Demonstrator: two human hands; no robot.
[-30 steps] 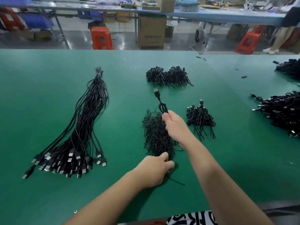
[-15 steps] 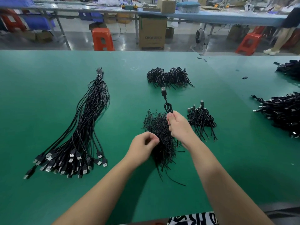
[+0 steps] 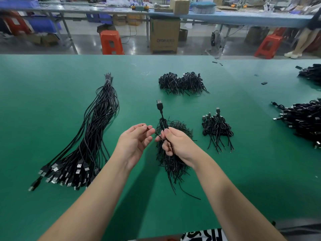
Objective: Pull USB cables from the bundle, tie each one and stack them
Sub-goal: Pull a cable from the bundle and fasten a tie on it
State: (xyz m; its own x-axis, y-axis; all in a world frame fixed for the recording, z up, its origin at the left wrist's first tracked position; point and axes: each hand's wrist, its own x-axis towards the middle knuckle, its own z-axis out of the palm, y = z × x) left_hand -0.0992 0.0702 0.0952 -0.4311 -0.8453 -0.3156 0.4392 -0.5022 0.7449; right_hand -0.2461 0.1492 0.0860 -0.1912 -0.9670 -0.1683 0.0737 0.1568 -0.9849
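My right hand [image 3: 175, 145] grips a folded black USB cable [image 3: 161, 112], its plug pointing up and away above my fist. My left hand [image 3: 134, 141] is raised beside it, palm toward me, and pinches a thin black twist tie between thumb and forefinger. Under both hands lies a loose pile of black twist ties [image 3: 172, 162]. The long untied cable bundle [image 3: 90, 136] stretches along the left of the green table [image 3: 52, 84], plugs toward me. A small stack of tied cables [image 3: 217, 129] lies just right of my right hand.
Another heap of tied cables [image 3: 182, 82] sits farther back at centre. Larger cable piles [image 3: 302, 119] lie at the right edge. Beyond the table are orange stools [image 3: 111, 42], a cardboard box [image 3: 164, 35] and a person's legs [image 3: 304, 40].
My left hand has lifted off the tie pile with a tie and come up next to my right hand. The held cable has shifted slightly left.
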